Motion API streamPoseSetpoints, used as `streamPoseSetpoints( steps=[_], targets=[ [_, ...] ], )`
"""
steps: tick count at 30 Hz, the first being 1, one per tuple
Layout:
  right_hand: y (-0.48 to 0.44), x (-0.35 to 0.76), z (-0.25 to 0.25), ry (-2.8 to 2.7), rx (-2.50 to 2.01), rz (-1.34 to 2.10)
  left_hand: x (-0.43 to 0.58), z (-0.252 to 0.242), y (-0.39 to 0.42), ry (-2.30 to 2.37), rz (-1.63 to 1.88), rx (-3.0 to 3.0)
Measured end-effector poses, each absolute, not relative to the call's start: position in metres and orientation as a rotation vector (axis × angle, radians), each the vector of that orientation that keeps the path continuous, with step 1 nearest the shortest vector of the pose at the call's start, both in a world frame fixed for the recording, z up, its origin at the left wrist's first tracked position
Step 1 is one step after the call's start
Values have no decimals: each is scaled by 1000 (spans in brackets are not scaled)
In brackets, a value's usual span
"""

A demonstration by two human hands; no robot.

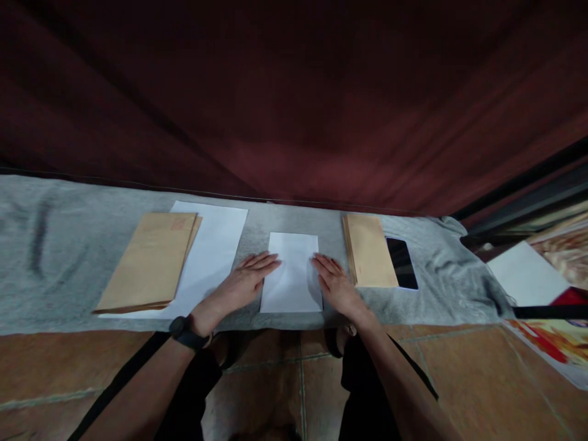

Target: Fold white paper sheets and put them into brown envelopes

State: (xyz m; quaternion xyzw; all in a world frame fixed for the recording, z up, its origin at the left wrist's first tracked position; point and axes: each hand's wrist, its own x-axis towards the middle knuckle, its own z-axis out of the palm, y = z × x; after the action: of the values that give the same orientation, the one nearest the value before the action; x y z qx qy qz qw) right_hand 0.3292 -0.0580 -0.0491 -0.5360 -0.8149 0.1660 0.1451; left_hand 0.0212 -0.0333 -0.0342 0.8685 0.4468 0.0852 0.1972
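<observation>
A white sheet of paper (293, 278) lies flat on the grey cloth, directly in front of me. My left hand (248, 275) rests at its left edge, fingers stretched out flat with the tips on the paper. At the right edge, my right hand (333, 282) lies with extended fingers, the tips touching the sheet. Neither hand grips anything. Left of my left hand, a stack of large brown envelopes (151, 260) partly covers larger white paper (220, 233). Close to my right hand is a stack of smaller brown envelopes (371, 251).
A dark-screened phone (402, 263) lies beside the smaller envelopes, partly under them. The grey cloth (441, 269) covers a long narrow surface. Behind it hangs a dark red curtain (294, 122). At the far right are a white panel (528, 272) and a colourful printed sheet (560, 346) above the tiled floor.
</observation>
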Motion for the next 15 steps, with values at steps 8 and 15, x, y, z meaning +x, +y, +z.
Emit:
streamPoseSetpoints(
  steps=[8,15],
  targets=[
    [-74,358,-26,-2462,-1346,919,8,-23,-49,1090,53,2344],
    [-76,360,-15,-2510,-1342,992,7,-20,-46,1071,17,2309]
  ],
)
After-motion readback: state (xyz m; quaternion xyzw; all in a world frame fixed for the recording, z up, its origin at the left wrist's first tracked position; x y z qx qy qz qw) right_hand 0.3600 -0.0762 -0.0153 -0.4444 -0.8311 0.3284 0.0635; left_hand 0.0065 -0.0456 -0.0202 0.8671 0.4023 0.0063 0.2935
